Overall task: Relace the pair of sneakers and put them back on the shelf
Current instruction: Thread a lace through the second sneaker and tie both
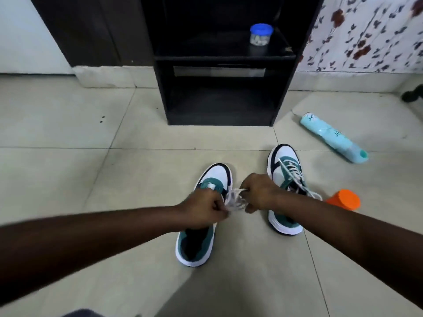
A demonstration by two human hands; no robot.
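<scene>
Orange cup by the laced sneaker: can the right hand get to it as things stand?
Probably yes, but not freely. The orange cup stands on open floor just right of the right forearm, nothing between. The right hand is closed on the white lace with the left hand, so it would have to let go first.

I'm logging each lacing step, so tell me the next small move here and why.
Probably draw the white lace snug across the left sneaker. Both the left hand and the right hand are closed on it above that shoe, and blur hides how far it is threaded. The right sneaker already shows lacing, and the shelf comes later.
</scene>
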